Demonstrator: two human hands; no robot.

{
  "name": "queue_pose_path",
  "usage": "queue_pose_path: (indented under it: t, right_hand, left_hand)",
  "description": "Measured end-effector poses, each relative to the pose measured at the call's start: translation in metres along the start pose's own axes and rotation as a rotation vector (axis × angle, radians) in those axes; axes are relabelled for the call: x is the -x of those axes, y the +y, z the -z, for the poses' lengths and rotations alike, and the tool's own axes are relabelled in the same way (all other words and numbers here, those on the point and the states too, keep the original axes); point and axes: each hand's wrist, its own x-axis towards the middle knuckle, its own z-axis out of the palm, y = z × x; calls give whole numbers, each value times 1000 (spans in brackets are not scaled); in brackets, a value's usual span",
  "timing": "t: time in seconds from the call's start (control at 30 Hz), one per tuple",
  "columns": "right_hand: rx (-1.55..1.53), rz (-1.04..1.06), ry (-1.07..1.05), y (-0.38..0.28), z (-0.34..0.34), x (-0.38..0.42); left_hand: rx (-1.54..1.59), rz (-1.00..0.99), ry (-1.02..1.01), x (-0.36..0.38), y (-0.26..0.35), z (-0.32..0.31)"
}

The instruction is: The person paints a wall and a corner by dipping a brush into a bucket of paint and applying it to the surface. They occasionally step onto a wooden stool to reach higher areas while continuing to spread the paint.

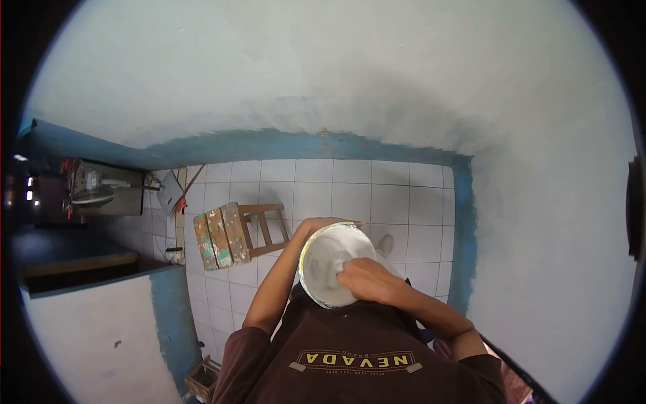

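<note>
A white paint bucket (304, 275) is held against my body, just in front of my dark brown shirt. My left hand (328, 224) is wrapped around its far side, the fingers at the rim. My right hand (367, 279) reaches over the near right side into the mouth of the bucket, fingers curled closed. A pale shape shows by those fingers, against the whitish inside, but I cannot tell what the hand grips. Yellow and green smears mark the bucket's rim.
A paint-spotted wooden stool (225, 236) stands on the tiled floor (313, 192) to the left. Pale walls (323, 67) with a blue lower band (282, 145) surround the floor. At left are a fan (94, 192), a stick (192, 185) and a low blue-and-white partition (101, 330).
</note>
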Motion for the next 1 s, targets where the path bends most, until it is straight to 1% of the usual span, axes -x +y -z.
queue_pose_path:
  t: [0.07, 0.1, 0.17, 0.2, 0.23, 0.27, 0.3, 0.37, 0.4, 0.47, 0.5, 0.57, 0.6, 0.67, 0.7, 0.77, 0.8, 0.87, 0.9, 0.97, 1.0]
  right_hand:
    - [35, 98, 25, -30, -16, -44]
    - [36, 80, 22, -44, -16, -62]
    - [16, -20, 147, -63, -6, -95]
    - [26, -26, 138, -67, -9, -107]
    - [34, -98, 183, -66, -15, -116]
    - [38, -171, 234, -68, -19, -124]
    - [30, -182, 240, -75, -19, -129]
    - [52, -303, -67, -90, -16, -140]
    - [41, -318, -62, -102, -17, -147]
    - [49, -215, -186, -120, -20, -162]
    - [42, -224, -182, -126, -23, -172]
    - [12, -143, 196, -138, -29, -188]
    - [9, -153, 197, -138, -27, -194]
    - [-21, -334, 227, -131, -18, -205]
    - [-22, -340, 233, -127, -19, -206]
    - [54, -456, 180, -117, -23, -204]
    - [48, -454, 180, -116, -18, -207]
    - [58, -303, -19, -114, -7, -211]
    - [42, -297, -27, -115, -6, -218]
    - [52, -153, 124, -111, 1, -237]
    - [31, -122, 130, -100, 7, -248]
  left_hand:
    - [1, 19, -8, 27, -6, 18]
    - [6, 29, -14, 41, -10, 26]
    - [22, 20, -15, 62, -12, 45]
    - [-74, -85, -48, 64, -20, 58]
    - [-73, -88, -54, 70, -26, 68]
    - [-64, -35, -40, 88, -22, 68]
    - [-58, 24, -29, 101, -20, 71]
    - [-104, 61, -80, 109, -26, 93]
    - [-109, 46, -107, 116, -29, 97]
    - [-120, 35, -144, 125, -29, 106]
    - [-168, 34, -164, 128, -26, 110]
    - [-214, 41, -196, 129, -26, 117]
    - [-199, 58, -223, 126, -26, 121]
    - [-199, 59, -267, 113, -34, 136]
    - [-206, 62, -271, 109, -36, 144]
    - [-177, -12, -189, 108, -43, 159]
    - [-175, -6, -187, 123, -32, 158]
    - [44, 128, -199, 148, -11, 162]
    - [58, 141, -197, 146, -9, 169]
    - [37, 180, -224, 138, 3, 185]
    - [65, 262, -211, 145, 20, 194]
